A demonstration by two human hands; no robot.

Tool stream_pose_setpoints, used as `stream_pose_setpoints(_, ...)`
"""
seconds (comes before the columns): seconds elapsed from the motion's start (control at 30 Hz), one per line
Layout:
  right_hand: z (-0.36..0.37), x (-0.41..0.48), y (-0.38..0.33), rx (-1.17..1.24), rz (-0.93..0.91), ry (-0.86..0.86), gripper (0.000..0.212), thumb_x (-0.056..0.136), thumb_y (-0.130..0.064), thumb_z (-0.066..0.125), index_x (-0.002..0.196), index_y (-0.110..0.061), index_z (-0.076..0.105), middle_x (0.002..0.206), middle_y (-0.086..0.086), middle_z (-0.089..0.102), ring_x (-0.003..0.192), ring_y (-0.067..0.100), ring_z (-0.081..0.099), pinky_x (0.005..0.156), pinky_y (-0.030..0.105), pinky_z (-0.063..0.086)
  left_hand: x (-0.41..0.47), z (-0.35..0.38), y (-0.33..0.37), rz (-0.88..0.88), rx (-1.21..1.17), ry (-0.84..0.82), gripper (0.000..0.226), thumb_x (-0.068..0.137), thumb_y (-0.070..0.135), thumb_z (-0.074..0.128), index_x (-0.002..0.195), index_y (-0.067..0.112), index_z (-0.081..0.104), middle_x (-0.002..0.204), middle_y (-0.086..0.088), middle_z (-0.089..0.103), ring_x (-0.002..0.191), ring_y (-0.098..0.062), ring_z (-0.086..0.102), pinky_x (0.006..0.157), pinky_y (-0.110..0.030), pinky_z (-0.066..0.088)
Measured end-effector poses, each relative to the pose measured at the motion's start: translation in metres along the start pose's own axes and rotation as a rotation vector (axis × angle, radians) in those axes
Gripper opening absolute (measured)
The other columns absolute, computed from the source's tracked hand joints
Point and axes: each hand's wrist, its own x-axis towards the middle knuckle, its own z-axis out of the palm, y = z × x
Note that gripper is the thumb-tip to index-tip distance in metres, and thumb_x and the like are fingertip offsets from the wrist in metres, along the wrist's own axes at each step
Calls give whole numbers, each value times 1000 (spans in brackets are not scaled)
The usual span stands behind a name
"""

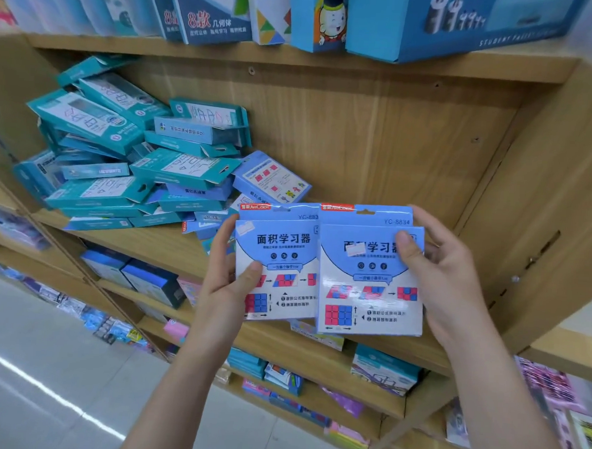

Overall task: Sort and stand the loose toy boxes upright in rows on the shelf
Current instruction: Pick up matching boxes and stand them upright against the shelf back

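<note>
Two matching light-blue toy boxes are held side by side in front of the middle shelf [142,242], upright and facing the camera. The left box [279,257] is gripped by the left hand [231,282], with the thumb pressed on its front face and the fingers hidden behind it. The right box [370,283] is gripped by the right hand [449,277], with the thumb laid on the upper front and the fingers wrapped round the right edge. The right box overlaps the right edge of the left one and lies nearer the camera. Whether further boxes are stacked behind either one cannot be told from this angle. On the left of the shelf a loose heap of teal boxes [120,153] is piled flat and askew, and another blue box [273,176] of the same kind leans on the heap's right side, just beyond the held pair. The step in hand is judged to be the sorting: like boxes are being gathered and squared together before being shelved. No upright row has yet been formed on this shelf. The next move is likely to call for both boxes to be closed into one aligned stack, carried to the stretch right of the heap, and stood on their bottom edges against the back panel [378,136]. Support may be needed so that the first ones do not topple.
</note>
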Motion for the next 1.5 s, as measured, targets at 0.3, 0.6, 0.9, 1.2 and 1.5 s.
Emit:
stream_pose_setpoints(0.3,-13,9,9,-13,-48,96,45,94,-13,57,129,-38,48,96,-7,73,88,15,71,66,39,61,-5,-1,16,227,3,104,51,92,4,54,121,43,38,109,-3,69,93,-25,70,64,-42,60)
stream_pose_setpoints(0.6,-16,19,32,-27,-11,53,44,96,-6,52,112,-47,46,105,-1,67,94,20,68,72,46,59,-10,23,2,193,37,-108,33,89,0,53,104,25,37,98,-11,71,78,-26,71,49,-29,55)
stream_pose_setpoints(0.9,-15,21,39,-84,26,14,47,96,-7,51,104,-52,44,111,-5,63,105,20,62,84,44,54,-3,36,-28,186,255,-293,42,93,-4,51,97,37,43,116,-14,59,109,-28,60,80,-63,49)
stream_pose_setpoints(1.2,-11,23,29,-149,46,-9,19,97,-23,51,114,-30,48,97,-9,63,67,-13,59,53,4,41,24,42,-42,202,420,-250,51,90,-6,55,94,42,38,103,9,60,87,-15,64,68,-51,53)
stream_pose_setpoints(1.5,-1,21,38,-347,-12,-15,36,84,-27,71,114,-30,51,104,-25,61,90,-20,54,74,13,48,49,56,-51,316,525,-273,58,86,-3,61,112,45,42,117,8,56,105,-6,60,75,-33,57)
